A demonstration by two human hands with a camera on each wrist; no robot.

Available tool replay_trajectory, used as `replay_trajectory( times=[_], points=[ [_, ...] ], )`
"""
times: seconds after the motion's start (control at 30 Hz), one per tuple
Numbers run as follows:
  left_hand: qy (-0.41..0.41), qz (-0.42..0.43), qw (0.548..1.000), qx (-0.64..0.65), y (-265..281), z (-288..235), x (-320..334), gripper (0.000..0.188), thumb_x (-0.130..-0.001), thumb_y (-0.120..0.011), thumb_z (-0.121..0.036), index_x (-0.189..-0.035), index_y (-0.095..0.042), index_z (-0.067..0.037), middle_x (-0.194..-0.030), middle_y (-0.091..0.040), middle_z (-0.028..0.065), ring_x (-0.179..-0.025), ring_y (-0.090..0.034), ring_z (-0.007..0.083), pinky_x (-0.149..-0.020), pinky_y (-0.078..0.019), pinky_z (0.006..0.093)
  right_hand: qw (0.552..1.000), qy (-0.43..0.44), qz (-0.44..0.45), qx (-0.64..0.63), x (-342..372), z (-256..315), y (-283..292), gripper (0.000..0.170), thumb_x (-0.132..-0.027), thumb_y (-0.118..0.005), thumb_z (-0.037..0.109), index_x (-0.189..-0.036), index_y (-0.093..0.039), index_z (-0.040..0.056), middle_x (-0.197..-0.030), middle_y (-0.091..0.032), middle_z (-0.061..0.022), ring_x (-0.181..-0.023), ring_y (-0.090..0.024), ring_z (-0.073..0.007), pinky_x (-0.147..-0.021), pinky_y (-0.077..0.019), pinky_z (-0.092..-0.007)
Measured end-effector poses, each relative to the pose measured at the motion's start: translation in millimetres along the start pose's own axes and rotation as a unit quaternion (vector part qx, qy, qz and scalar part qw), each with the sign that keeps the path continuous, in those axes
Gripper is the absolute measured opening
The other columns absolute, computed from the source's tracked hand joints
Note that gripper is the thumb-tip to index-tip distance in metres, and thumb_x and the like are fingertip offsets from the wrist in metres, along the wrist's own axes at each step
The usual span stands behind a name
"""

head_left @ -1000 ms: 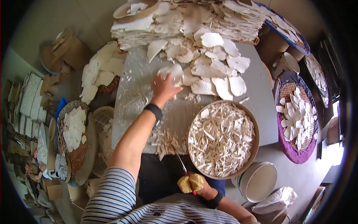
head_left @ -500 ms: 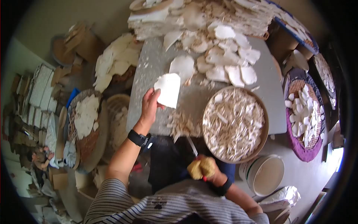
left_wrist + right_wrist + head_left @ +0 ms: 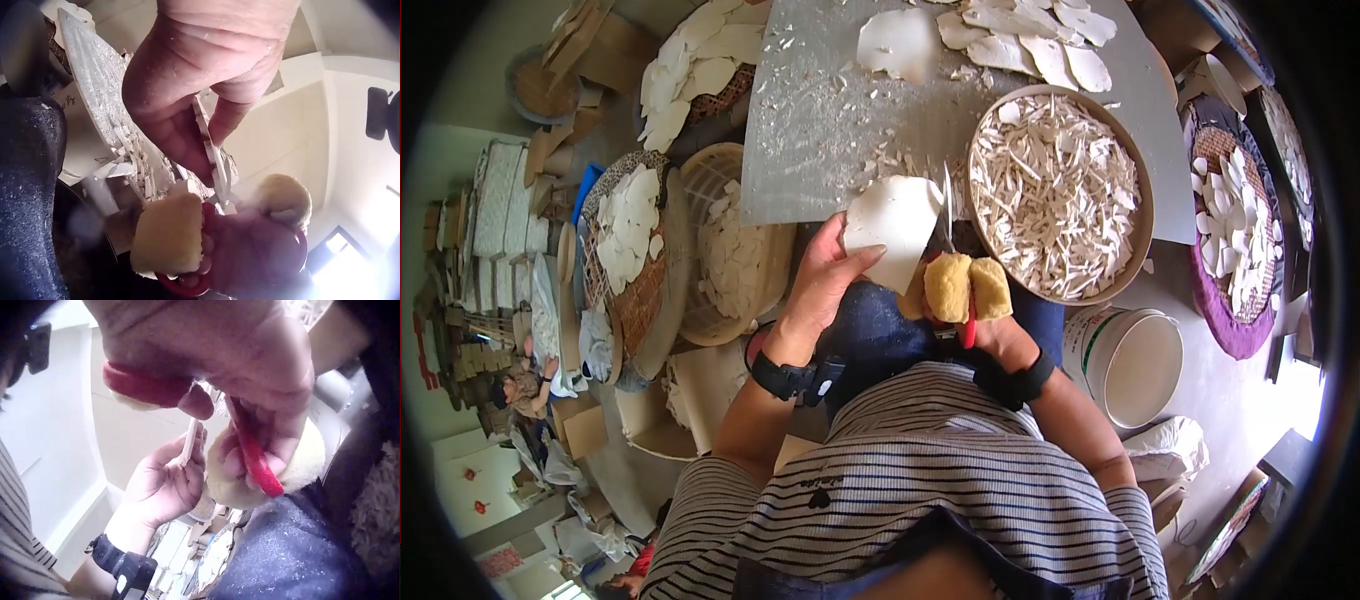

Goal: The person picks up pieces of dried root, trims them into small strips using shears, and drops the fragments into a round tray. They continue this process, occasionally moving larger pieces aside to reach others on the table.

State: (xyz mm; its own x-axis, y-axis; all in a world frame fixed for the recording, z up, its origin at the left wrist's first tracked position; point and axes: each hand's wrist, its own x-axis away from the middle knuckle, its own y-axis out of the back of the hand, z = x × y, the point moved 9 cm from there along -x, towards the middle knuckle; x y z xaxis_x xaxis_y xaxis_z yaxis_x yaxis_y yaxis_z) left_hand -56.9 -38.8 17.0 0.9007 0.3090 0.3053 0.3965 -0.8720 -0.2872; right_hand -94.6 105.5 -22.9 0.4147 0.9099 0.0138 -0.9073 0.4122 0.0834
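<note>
My left hand (image 3: 825, 285) pinches a flat, off-white sheet (image 3: 890, 225) with a rounded upper edge, thumb on top and fingers beneath. In the left wrist view the sheet (image 3: 214, 150) shows edge-on between thumb and fingers. My right hand (image 3: 1002, 338) grips a pair of scissors (image 3: 947, 205) by red handles wrapped in thick yellow padding (image 3: 948, 285). A metal blade points up right along the sheet's right edge; the other blade is hidden. In the right wrist view a red handle (image 3: 253, 456) crosses the curled fingers.
A round tray (image 3: 1144, 225) heaped with white slivers stands right of the sheet. Beyond lies a grey table (image 3: 820, 130) with scraps and several flat pieces. A white bucket (image 3: 1135, 365) is at right; a wicker basket (image 3: 775, 265) of pieces at left.
The left hand has lifted the sheet off the table and brought it back towards the body, beside the scissors. The scissors have come up to it. The head view has tilted downward.
</note>
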Motion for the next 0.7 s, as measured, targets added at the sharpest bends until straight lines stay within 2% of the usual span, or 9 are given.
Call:
replay_trajectory(
  times=[0.03, 0.13, 0.2, 0.23, 0.33, 0.47, 0.5, 0.57, 0.7],
  points=[
    [0.007, 0.004, 1.0, 0.001, -2.2, 1.3, 2.4, 0.048, -0.08, -0.062, -0.009, -0.123, -0.042, -0.001, -0.107, -0.057, 0.0076, -0.094, -0.058, 0.0142, -0.078, -0.0494, 0.0274, 0.996, 0.041, -0.005, 0.078, -1.3, 5.5, -0.1, 0.041, -0.092, -0.044, 0.016, -0.13, -0.032, 0.0083, -0.126, -0.046, -0.0093, -0.119, -0.043, -0.02, -0.106, -0.0272, -0.0317],
    [0.018, 0.012, 1.0, 0.003, -1.7, 2.6, 5.5, 0.048, -0.082, -0.061, -0.007, -0.125, -0.04, 0.0, -0.105, -0.059, 0.0079, -0.092, -0.058, 0.0122, -0.077, -0.0496, 0.0257, 0.993, 0.035, 0.006, 0.116, 2.2, 3.7, -2.9, 0.041, -0.091, -0.046, 0.015, -0.129, -0.034, 0.0075, -0.126, -0.046, -0.0098, -0.118, -0.043, -0.02, -0.105, -0.0278, -0.0311],
    [0.024, 0.011, 1.0, 0.009, -2.0, -0.7, 7.1, 0.049, -0.082, -0.06, -0.005, -0.126, -0.039, 0.0, -0.107, -0.058, 0.0082, -0.093, -0.058, 0.0127, -0.077, -0.0494, 0.0258, 0.994, 0.015, -0.035, -0.107, 3.4, -23.1, -0.1, 0.041, -0.09, -0.049, 0.017, -0.127, -0.036, 0.0044, -0.12, -0.05, -0.0101, -0.112, -0.047, -0.0209, -0.101, -0.0317, -0.0317],
    [0.027, 0.011, 1.0, 0.011, -2.2, -1.3, 7.3, 0.05, -0.082, -0.06, -0.004, -0.127, -0.039, 0.0, -0.108, -0.058, 0.0083, -0.094, -0.058, 0.0129, -0.078, -0.0493, 0.0259, 0.995, 0.011, -0.051, -0.088, 7.5, -28.7, 1.4, 0.041, -0.089, -0.05, 0.016, -0.126, -0.037, 0.0036, -0.117, -0.052, -0.0104, -0.11, -0.049, -0.0212, -0.098, -0.0345, -0.0316],
    [-0.031, -0.063, 0.996, 0.055, 7.7, -2.1, 8.2, 0.051, -0.081, -0.059, -0.002, -0.128, -0.039, 0.001, -0.11, -0.057, 0.0094, -0.095, -0.058, 0.0139, -0.079, -0.0489, 0.0263, 0.966, -0.017, -0.08, -0.246, 8.9, -18.0, 4.2, 0.037, -0.087, -0.053, 0.014, -0.12, -0.041, 0.0018, -0.106, -0.056, -0.0107, -0.1, -0.055, -0.0217, -0.089, -0.0424, -0.0304],
    [-0.052, -0.053, 0.997, 0.029, 20.3, -1.2, -1.8, 0.054, -0.08, -0.057, -0.004, -0.13, -0.037, 0.002, -0.117, -0.053, 0.0108, -0.099, -0.056, 0.017, -0.081, -0.0489, 0.0295, 0.982, 0.028, -0.086, -0.164, 11.0, 13.7, 12.6, 0.023, -0.084, -0.055, 0.007, -0.106, -0.047, 0.0018, -0.092, -0.059, -0.009, -0.085, -0.059, -0.0192, -0.075, -0.0478, -0.0288],
    [-0.018, -0.037, 0.999, 0.015, 19.9, -3.3, -3.6, 0.053, -0.081, -0.056, -0.006, -0.13, -0.038, 0.002, -0.117, -0.053, 0.0107, -0.097, -0.058, 0.0175, -0.076, -0.0513, 0.0301, 0.979, 0.04, -0.1, -0.173, 12.1, 28.0, 15.9, 0.018, -0.084, -0.056, 0.005, -0.1, -0.049, 0.0022, -0.087, -0.059, -0.0079, -0.08, -0.059, -0.0179, -0.071, -0.0483, -0.0289],
    [0.036, -0.032, 0.999, -0.009, 24.5, -7.3, -5.9, 0.05, -0.082, -0.054, -0.013, -0.128, -0.04, 0.003, -0.114, -0.055, 0.0103, -0.09, -0.061, 0.0184, -0.06, -0.0556, 0.0311, 0.891, -0.07, -0.121, -0.431, 11.6, -7.8, 6.5, 0.011, -0.081, -0.057, 0.002, -0.09, -0.051, 0.0037, -0.08, -0.058, -0.0052, -0.074, -0.058, -0.0157, -0.065, -0.0466, -0.0288],
    [0.009, 0.0, 0.999, -0.033, 37.3, -18.8, -22.6, 0.036, -0.083, -0.053, -0.004, -0.119, -0.049, 0.001, -0.11, -0.057, 0.0096, -0.101, -0.056, 0.016, -0.086, -0.0453, 0.0294, 0.969, -0.024, -0.09, -0.23, 11.5, -10.8, 13.2, 0.018, -0.074, -0.066, 0.005, -0.086, -0.052, 0.0038, -0.076, -0.057, -0.0049, -0.071, -0.057, -0.0161, -0.063, -0.0456, -0.029]
  ],
)
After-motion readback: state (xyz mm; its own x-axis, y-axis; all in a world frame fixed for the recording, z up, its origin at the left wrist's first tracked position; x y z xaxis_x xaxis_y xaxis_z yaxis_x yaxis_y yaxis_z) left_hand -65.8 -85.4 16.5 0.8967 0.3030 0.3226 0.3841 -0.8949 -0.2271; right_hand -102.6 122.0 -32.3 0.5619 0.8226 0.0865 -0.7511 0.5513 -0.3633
